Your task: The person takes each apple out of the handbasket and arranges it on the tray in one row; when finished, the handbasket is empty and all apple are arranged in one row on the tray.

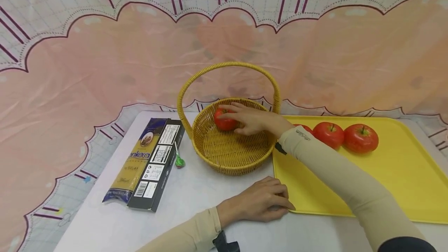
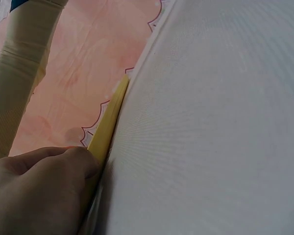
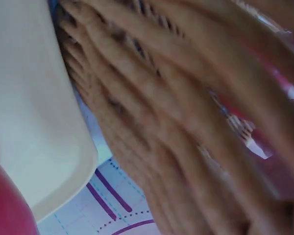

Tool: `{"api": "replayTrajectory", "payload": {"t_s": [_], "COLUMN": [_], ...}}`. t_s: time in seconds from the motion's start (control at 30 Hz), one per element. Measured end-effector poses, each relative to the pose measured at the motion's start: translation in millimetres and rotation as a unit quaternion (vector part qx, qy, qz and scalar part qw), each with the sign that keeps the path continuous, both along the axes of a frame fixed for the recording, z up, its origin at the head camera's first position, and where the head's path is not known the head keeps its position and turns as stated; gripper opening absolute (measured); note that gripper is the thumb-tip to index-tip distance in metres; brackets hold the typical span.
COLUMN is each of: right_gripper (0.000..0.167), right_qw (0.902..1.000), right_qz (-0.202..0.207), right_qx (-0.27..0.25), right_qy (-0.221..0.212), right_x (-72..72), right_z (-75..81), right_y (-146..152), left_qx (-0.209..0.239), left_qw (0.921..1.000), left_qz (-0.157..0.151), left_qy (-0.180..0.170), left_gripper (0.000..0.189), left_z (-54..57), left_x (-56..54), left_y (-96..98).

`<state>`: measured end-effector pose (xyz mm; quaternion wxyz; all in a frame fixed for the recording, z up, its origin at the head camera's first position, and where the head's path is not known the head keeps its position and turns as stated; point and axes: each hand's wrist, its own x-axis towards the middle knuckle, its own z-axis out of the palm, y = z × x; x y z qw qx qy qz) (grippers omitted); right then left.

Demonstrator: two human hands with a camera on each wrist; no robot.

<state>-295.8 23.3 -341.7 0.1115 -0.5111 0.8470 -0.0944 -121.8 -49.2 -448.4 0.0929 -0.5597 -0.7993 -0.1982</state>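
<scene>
A yellow wicker basket [image 1: 229, 168] with a tall hoop handle stands at the middle of the table. Inside it, my right hand [image 1: 253, 119] holds a red apple [image 1: 221, 123], fingers across its top and thumb at its near side. The right wrist view is blurred and shows mostly basket weave. My left hand [image 1: 264, 199] grips the near left corner of the yellow tray [image 1: 395, 182]; in the left wrist view its fingers pinch the tray's edge [image 2: 109, 120]. On the tray sit two red apples [image 1: 361, 138] [image 1: 328, 134], with another partly hidden behind the right sleeve.
Left of the basket lie a blue-and-gold pasta packet [image 1: 138, 162] and a black box with white labels [image 1: 157, 166]. A green-wrapped lollipop [image 1: 179, 161] lies between box and basket. A patterned pink cloth [image 1: 140, 69] hangs behind the table.
</scene>
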Motion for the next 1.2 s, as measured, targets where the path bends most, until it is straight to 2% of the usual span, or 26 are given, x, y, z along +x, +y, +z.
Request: {"api": "replayTrajectory", "payload": {"t_s": [0.27,0.5,0.63,0.83,1.0,1.2], "right_gripper": [0.065,0.069,0.067,0.058,0.055,0.059], "right_qw": [0.9998,0.9993,0.9987,0.9988,0.9981,0.9992], "right_qz": [0.013,-0.017,-0.019,-0.027,-0.037,-0.033], "right_qx": [-0.016,-0.001,-0.006,-0.016,-0.007,-0.019], "right_qy": [0.006,0.033,0.046,0.038,0.049,0.015], "right_x": [-1.0,0.3,-0.3,-0.3,-0.6,-2.0], "right_z": [-5.5,-6.6,-6.1,-4.6,-4.3,-6.8], "right_y": [-4.4,-3.7,-5.2,-5.3,-5.3,-7.2], "left_qx": [0.0,-0.001,-0.002,-0.004,-0.011,-0.016], "left_qw": [1.0,1.0,1.0,1.0,0.9999,0.9997], "left_qz": [0.002,0.003,0.005,0.005,0.003,0.004], "left_qy": [0.007,0.008,0.005,0.001,0.009,0.018], "left_gripper": [0.02,0.021,0.021,0.021,0.021,0.021], "left_z": [0.4,1.5,2.3,3.2,2.9,4.0], "left_x": [1.8,1.9,1.6,2.1,2.6,1.9], "left_y": [1.0,0.5,-0.2,-0.3,-0.3,-1.2]}}
